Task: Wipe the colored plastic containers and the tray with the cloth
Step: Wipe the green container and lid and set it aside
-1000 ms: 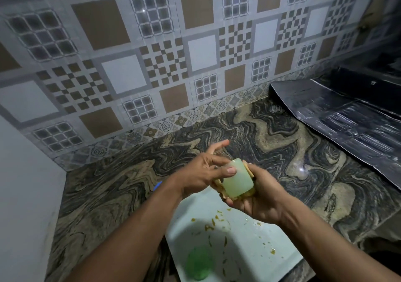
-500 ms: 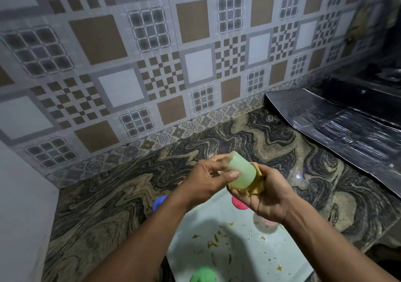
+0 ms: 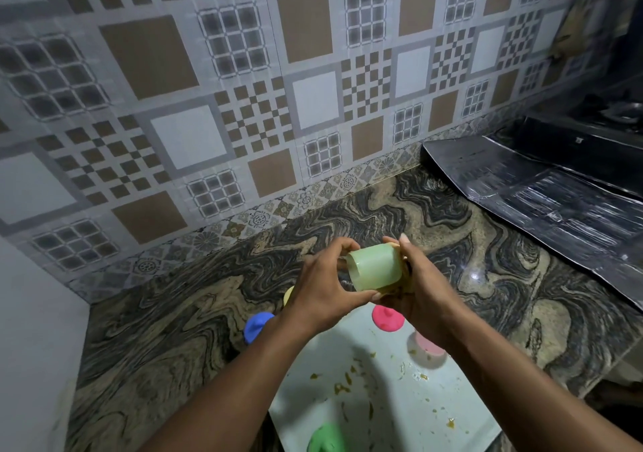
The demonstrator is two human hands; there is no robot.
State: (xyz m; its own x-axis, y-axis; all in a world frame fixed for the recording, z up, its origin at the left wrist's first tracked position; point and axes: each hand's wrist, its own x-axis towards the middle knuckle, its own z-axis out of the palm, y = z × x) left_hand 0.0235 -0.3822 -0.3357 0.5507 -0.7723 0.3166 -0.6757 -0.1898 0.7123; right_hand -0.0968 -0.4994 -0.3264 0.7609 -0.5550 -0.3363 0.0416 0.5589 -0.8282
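Observation:
A pale green plastic container (image 3: 375, 268) lies on its side in the air above the counter. My left hand (image 3: 327, 288) grips its open end. My right hand (image 3: 415, 286) presses a yellowish cloth (image 3: 403, 283) against its base and side; most of the cloth is hidden under the container. Below them lies a pale tray (image 3: 375, 406) smeared with yellow-brown food bits. On the tray stand a pink lid (image 3: 387, 316), a pale pink container (image 3: 427, 345) and a green lid (image 3: 327, 439). A blue lid (image 3: 256, 326) and a yellow piece (image 3: 288, 295) sit beside my left wrist.
The marbled stone counter (image 3: 487, 277) runs back to a patterned tiled wall (image 3: 243, 103). A dark foil-covered sheet (image 3: 556, 201) lies at the right, with a dark stove behind it. A white panel (image 3: 31, 330) stands at the left.
The container has turned on its side, open end to the left, and my hands have shifted slightly right and up. The camera has tilted, so more lids and the tray show.

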